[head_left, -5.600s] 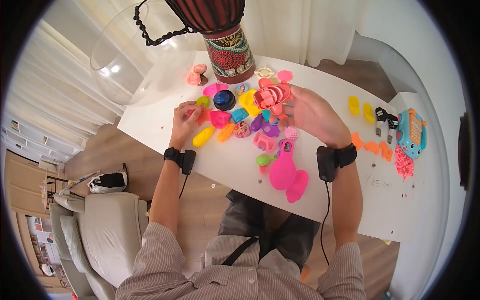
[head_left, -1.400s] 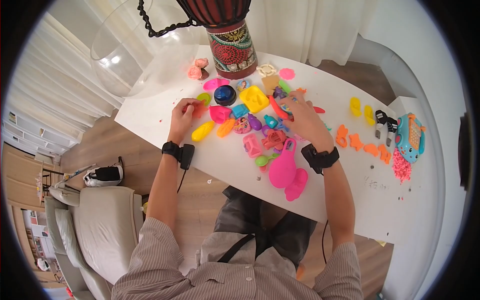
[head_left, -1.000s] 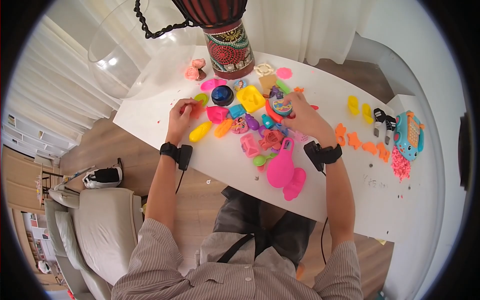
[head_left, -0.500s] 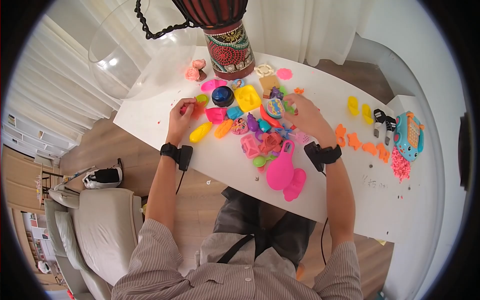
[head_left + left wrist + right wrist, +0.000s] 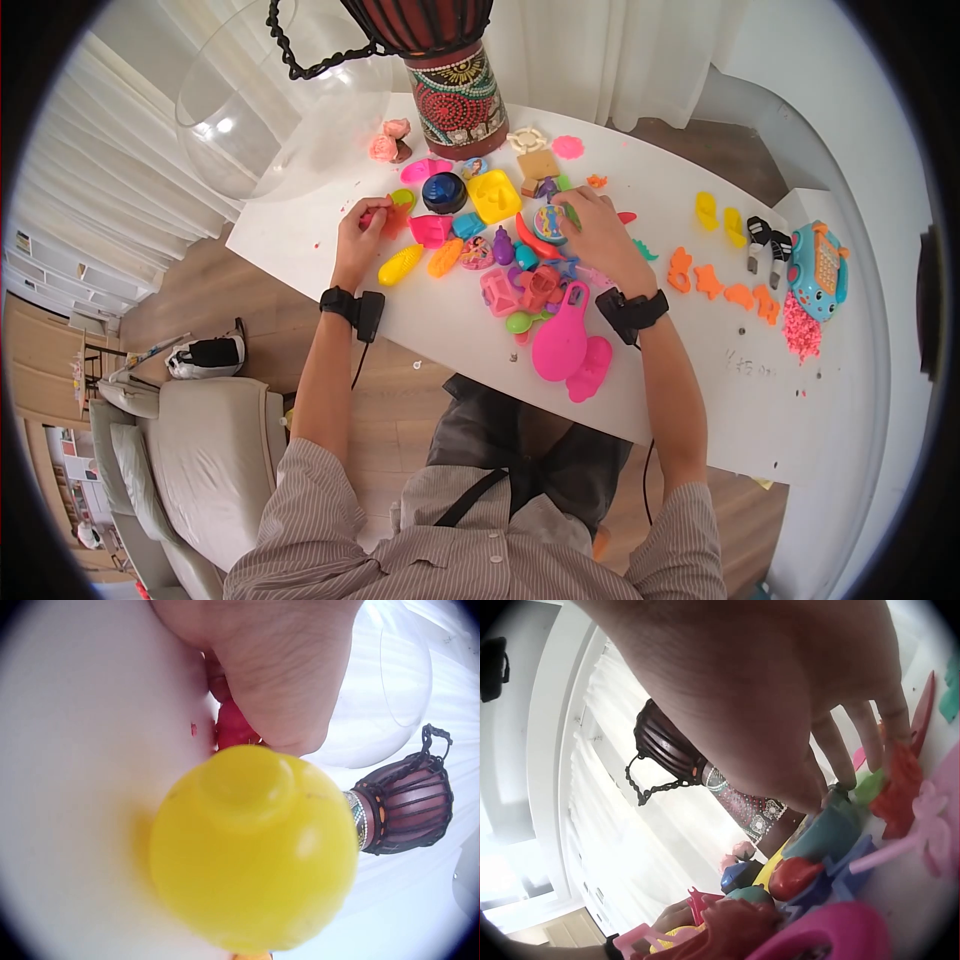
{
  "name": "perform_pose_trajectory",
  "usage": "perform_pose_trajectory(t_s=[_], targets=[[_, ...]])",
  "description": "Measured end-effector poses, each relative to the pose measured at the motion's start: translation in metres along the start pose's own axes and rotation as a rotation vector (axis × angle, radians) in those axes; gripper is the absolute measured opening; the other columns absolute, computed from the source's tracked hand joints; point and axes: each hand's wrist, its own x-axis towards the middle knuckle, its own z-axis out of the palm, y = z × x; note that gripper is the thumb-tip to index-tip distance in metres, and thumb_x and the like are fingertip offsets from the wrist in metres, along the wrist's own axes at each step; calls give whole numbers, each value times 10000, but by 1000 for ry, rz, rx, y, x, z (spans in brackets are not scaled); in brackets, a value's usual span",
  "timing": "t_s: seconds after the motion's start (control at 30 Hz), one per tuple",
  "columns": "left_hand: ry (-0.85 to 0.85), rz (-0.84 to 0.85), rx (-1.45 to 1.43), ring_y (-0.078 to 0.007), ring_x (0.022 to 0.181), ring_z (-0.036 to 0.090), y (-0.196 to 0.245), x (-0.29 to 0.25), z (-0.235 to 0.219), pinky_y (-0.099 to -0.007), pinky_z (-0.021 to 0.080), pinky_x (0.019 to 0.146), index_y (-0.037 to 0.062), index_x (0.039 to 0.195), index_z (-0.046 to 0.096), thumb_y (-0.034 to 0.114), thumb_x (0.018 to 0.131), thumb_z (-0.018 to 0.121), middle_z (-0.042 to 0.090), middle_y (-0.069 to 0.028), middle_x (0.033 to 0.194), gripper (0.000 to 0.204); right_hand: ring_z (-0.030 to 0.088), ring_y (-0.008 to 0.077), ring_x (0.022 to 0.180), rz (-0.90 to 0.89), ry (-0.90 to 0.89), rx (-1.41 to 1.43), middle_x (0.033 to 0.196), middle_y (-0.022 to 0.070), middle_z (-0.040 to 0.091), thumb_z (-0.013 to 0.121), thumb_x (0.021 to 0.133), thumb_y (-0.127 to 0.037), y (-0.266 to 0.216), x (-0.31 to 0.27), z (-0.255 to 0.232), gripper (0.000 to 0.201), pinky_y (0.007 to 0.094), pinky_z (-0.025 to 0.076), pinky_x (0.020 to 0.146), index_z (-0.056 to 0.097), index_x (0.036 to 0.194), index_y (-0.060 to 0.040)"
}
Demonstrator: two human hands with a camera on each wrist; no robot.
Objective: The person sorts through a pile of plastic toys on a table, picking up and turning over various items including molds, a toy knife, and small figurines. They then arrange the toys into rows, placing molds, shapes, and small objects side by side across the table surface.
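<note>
My left hand (image 5: 358, 240) rests at the left of the table with curled fingers round a small red piece (image 5: 236, 726), mostly hidden by the hand. A yellow corn-shaped toy (image 5: 401, 264) lies below that hand, large in the left wrist view. Over the middle pile, my right hand (image 5: 607, 245) has its fingers loosely extended, the thumb by the rim of a round teal tub (image 5: 825, 829) with a patterned lid (image 5: 549, 224). Beside the tub lie a red curved piece (image 5: 537, 240) and a yellow mould (image 5: 493, 196). Whether the fingertips grip anything cannot be told.
A drum (image 5: 458, 105) and a clear dome (image 5: 285, 110) stand at the back. Pink paddle-shaped toy (image 5: 560, 343) lies near the front edge. Orange pieces (image 5: 708, 281) and a toy phone (image 5: 820, 270) are at the right.
A coral boat-shaped mould, earlier in my right hand, now lies in the pile. The tub has shifted left, and my right hand has moved slightly left. My left hand has stayed nearly in place.
</note>
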Motion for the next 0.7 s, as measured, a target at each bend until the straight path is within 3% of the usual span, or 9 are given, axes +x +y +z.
perform_pose_trajectory(t_s=[0.1,0.17,0.2,0.27,0.37,0.5,0.7], targets=[[2,1,16,-116,919,675,2,-1,0,-259,530,860,-14,1148,707,69,1032,586,755,-71,1048,186,557,457,1220,-59,12,-41,1414,138,599,647,969,-133,7,1,6,333,504,485,1059,667,1302,-124],[4,5,30,-117,923,676,2,-1,0,-259,529,862,-13,1145,708,71,1031,587,756,-72,1048,186,527,455,1254,-53,57,-54,1518,141,535,650,1006,-228,0,-2,13,352,501,445,1112,655,1346,-139],[9,23,37,-116,922,674,1,-1,0,-259,528,861,-12,1143,710,72,1030,589,756,-70,1046,185,527,455,1254,-53,57,-54,1518,141,535,650,1006,-228,-3,-3,15,352,501,445,1112,655,1346,-139],[14,42,45,-115,921,673,0,0,0,-260,527,859,-11,1140,711,73,1029,591,757,-69,1043,184,570,446,1198,-129,81,-208,1439,122,591,656,1006,-321,-7,-6,18,379,490,539,1002,664,1360,-184],[18,45,47,-112,916,669,-1,0,0,-258,526,853,-9,1135,714,75,1027,594,757,-68,1044,182,563,436,1208,-115,90,-234,1417,131,599,658,1004,-363,-8,-6,18,375,497,545,989,681,1329,-177],[19,34,41,-112,916,669,-2,0,0,-258,527,852,-9,1136,714,77,1028,594,757,-70,1044,183,554,431,1196,-120,82,-161,1365,132,616,669,995,-348,0,-3,16,364,492,529,1003,689,1311,-169],[8,7,0,-130,941,685,-2,1,0,-264,533,875,-11,1139,711,65,1029,592,759,-78,1049,179,550,394,1179,-82,119,56,1289,136,625,716,941,-156,-1,2,4,284,479,475,1032,678,1218,-111]])
